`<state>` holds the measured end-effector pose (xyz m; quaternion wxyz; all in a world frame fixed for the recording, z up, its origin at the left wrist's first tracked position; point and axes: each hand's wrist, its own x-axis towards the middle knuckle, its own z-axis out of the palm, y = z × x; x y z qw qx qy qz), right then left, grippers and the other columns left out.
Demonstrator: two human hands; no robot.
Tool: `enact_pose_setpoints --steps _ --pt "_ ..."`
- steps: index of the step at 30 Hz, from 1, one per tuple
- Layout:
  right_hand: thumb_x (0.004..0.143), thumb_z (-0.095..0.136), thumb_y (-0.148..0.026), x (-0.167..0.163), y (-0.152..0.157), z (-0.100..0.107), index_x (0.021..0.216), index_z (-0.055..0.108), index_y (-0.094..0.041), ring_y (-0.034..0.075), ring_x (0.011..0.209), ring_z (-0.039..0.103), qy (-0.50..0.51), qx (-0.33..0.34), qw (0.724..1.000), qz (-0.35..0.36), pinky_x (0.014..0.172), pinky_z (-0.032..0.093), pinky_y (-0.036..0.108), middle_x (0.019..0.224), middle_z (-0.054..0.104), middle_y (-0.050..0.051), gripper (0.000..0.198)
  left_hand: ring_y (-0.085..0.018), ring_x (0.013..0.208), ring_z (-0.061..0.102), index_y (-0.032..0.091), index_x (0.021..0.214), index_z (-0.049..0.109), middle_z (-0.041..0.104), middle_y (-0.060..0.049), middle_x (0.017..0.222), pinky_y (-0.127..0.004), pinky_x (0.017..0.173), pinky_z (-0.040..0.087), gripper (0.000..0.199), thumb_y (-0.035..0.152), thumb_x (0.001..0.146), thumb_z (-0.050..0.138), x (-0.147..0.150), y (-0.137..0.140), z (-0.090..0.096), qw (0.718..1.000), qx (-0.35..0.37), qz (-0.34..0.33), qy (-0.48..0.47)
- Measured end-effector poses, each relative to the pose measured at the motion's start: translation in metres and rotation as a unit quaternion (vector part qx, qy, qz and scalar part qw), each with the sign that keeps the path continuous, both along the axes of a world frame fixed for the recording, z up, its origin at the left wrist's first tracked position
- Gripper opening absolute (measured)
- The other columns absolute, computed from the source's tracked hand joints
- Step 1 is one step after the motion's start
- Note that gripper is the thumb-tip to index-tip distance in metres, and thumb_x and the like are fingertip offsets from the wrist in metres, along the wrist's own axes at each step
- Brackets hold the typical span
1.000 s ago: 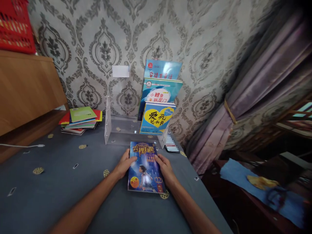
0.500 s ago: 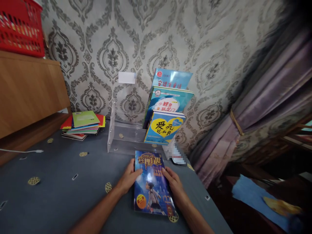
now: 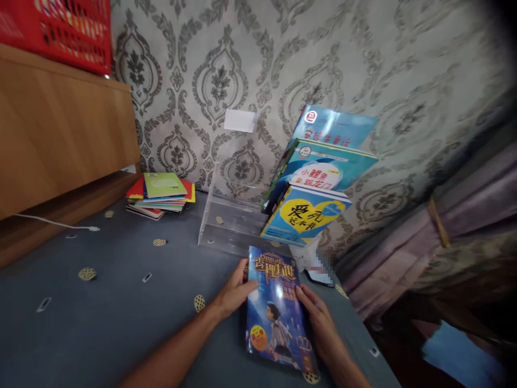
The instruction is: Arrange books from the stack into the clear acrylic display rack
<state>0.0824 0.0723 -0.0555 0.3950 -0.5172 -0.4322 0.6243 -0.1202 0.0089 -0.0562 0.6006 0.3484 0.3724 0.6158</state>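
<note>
A blue book (image 3: 278, 312) with gold lettering and a cartoon figure on its cover is held between both hands. My left hand (image 3: 238, 288) grips its left edge, thumb on the cover. On the right edge, my right hand (image 3: 317, 312) clasps it the same way, fingers mostly behind the book. Just beyond stands a clear acrylic rack (image 3: 230, 231). In its right part lean several books: a yellow-and-blue book (image 3: 307, 218) in front, a teal book (image 3: 335, 164) behind it, and a light-blue book (image 3: 339, 126) at the back.
A pile of books (image 3: 165, 194) lies at the back left, beside a wooden cabinet (image 3: 64, 129) carrying a red basket (image 3: 72, 32). A white cable (image 3: 60, 222) crosses the left side. Right of the rack lies a phone-like object (image 3: 319, 272), partly blurred out. A curtain (image 3: 412, 258) hangs at right.
The view has turned left, so the surroundings appear farther right. Both hands keep their hold on the blue book, which looks slightly more tilted.
</note>
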Motion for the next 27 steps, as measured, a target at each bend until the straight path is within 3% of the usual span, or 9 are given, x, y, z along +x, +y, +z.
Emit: enact_pose_setpoints --steps 6,13,20,27 --pt "0.055 0.087 -0.044 -0.003 0.000 0.005 0.089 0.074 -0.024 0.033 0.083 0.075 -0.005 -0.013 1.000 -0.016 0.068 0.061 0.039 0.080 0.079 0.006 0.042 -0.012 0.063 0.054 0.020 0.119 0.055 0.067 0.000 0.085 -0.022 0.056 0.040 0.057 0.030 0.064 0.069 -0.002 0.000 -0.001 1.000 -0.017 0.006 0.014" --pt "0.058 0.087 -0.040 -0.006 -0.004 0.011 0.089 0.072 -0.022 0.031 0.077 0.075 0.033 -0.008 0.999 0.040 0.065 0.059 0.037 0.081 0.079 0.006 0.039 -0.009 0.050 0.044 0.020 0.116 0.060 0.054 0.006 0.065 -0.021 0.048 0.029 0.051 0.032 0.066 0.066 -0.006 0.003 -0.013 0.998 -0.047 0.018 0.049" --pt "0.062 0.086 -0.042 -0.003 -0.005 0.004 0.089 0.071 -0.022 0.022 0.072 0.073 0.066 0.027 0.993 0.095 0.067 0.056 0.029 0.082 0.078 0.002 0.037 -0.008 0.053 0.049 0.020 0.112 0.060 0.061 0.005 0.071 -0.017 0.050 0.036 0.048 0.029 0.065 0.070 -0.011 0.002 -0.021 0.997 -0.060 0.015 0.044" --pt "0.060 0.082 -0.041 0.000 0.009 -0.003 0.078 0.069 -0.023 0.021 0.063 0.068 0.079 0.044 0.993 0.082 0.060 0.053 0.029 0.071 0.075 0.000 0.029 -0.012 0.056 0.059 0.019 0.107 0.061 0.068 0.002 0.076 -0.021 0.052 0.047 0.044 0.023 0.064 0.071 -0.009 0.014 -0.014 0.994 -0.101 0.011 0.050"
